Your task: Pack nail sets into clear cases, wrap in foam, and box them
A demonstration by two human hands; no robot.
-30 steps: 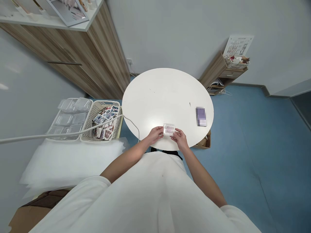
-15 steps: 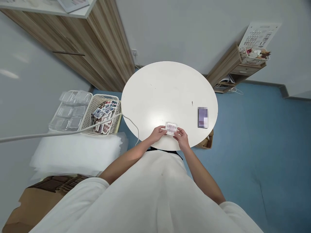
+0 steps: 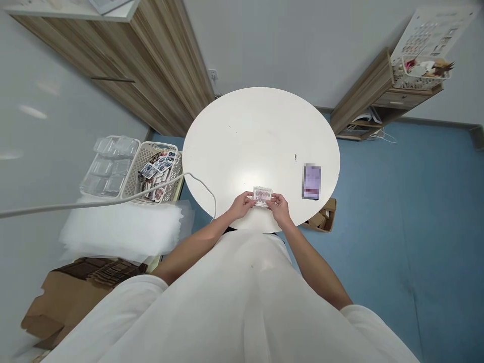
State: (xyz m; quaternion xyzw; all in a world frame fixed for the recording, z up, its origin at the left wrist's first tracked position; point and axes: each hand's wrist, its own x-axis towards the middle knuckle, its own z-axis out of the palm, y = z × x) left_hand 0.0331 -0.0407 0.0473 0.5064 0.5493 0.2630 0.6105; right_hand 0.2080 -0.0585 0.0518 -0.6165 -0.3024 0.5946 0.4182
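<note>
Blue floor (image 3: 378,217) spreads around a round white surface (image 3: 260,126), which stands near a pale wall (image 3: 298,45). At its near edge, between the person's two hands, is a small clear case (image 3: 262,195) with rows of pinkish pieces showing through it. The left hand (image 3: 241,205) has its grip pinching the left side of the case, thumb and fingers pressed to the edge; the right hand (image 3: 280,209) pinches the right side in the same way. Whether the case touches the surface or is held just above it, I cannot tell.

Toward the right rim of the surface lies a purple rectangular item (image 3: 312,181), blurred into blocks, well apart from the case. On the left, a basket of printed cards (image 3: 138,174) stands beside a tray (image 3: 123,187) of clear plastic boxes (image 3: 111,164), with a white cable (image 3: 94,204) crossing in front. Nearer the person are a stack of translucent white sheets (image 3: 123,227) and an opened cardboard box (image 3: 62,305). A wood-grain cabinet (image 3: 162,60) rises behind at the left; a smaller wooden unit (image 3: 363,93) at the right carries a white basket (image 3: 416,80).
</note>
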